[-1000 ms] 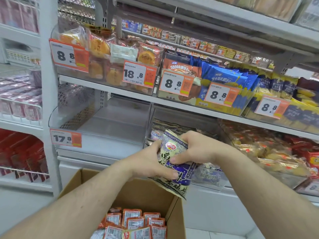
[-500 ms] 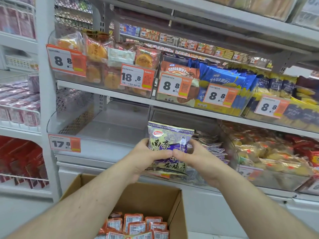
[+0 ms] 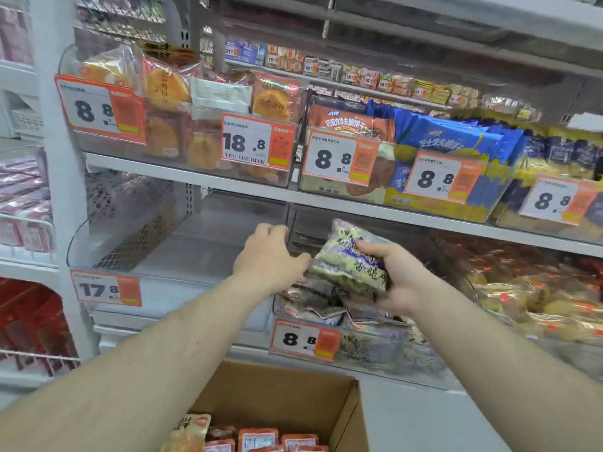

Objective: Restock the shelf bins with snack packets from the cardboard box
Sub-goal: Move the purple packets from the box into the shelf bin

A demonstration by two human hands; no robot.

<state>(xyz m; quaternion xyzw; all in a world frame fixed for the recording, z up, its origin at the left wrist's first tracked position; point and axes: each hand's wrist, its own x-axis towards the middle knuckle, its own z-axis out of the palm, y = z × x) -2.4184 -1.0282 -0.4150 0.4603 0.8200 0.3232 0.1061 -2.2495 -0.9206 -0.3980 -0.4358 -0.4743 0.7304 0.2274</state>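
Price tags before me on the upper shelf read 8.8 (image 3: pixel 99 109), 18.8 (image 3: pixel 257 141), 8.8 (image 3: pixel 339 156), 8.8 (image 3: pixel 440 177) and 8.8 (image 3: pixel 559 200). Below them, the empty bin carries a 17.8 tag (image 3: pixel 106 288) and the bin at my hands an 8.8 tag (image 3: pixel 305 339). Printing on the packets is too blurred for me to read.

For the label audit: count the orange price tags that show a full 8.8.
4: three on the upper shelf bins, one on the lower bin under the hands. The far-left tag's digits are partly covered; others may lie outside the frame.
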